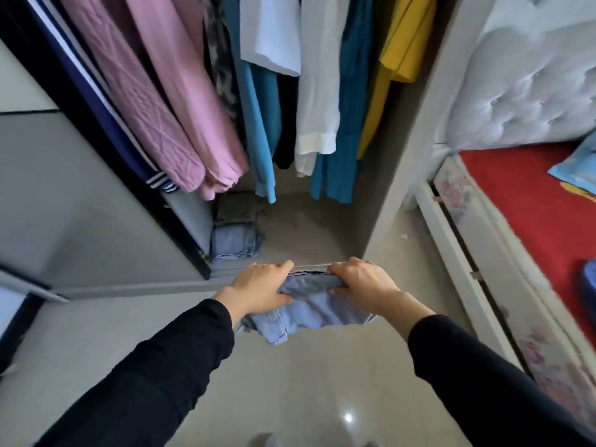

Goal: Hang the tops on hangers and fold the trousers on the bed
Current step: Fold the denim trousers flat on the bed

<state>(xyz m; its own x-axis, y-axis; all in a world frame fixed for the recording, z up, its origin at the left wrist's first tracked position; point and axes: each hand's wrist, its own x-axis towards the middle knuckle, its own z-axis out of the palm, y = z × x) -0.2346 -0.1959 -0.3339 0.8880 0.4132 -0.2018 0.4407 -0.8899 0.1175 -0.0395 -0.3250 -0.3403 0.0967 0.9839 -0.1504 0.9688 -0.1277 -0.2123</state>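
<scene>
Head camera looks down at both hands holding a folded pair of light-blue jeans (311,312) in the air above the pale tiled floor (290,382), just before the open wardrobe (406,162). Left hand (261,287) grips the bundle's left end with fingers curled over the top and the thumb beneath. Right hand (364,285) clamps the right end the same way. Both arms wear black sleeves (167,375). On the wardrobe floor at the left lie folded light-blue jeans (233,241), with a dark grey folded garment (237,209) behind them. Above hang pink tops (167,101), a white shirt (317,91), teal garments (348,124) and a yellow top (406,43). To the right stands the bed with its red sheet (516,204) and tufted white headboard (532,82).
</scene>
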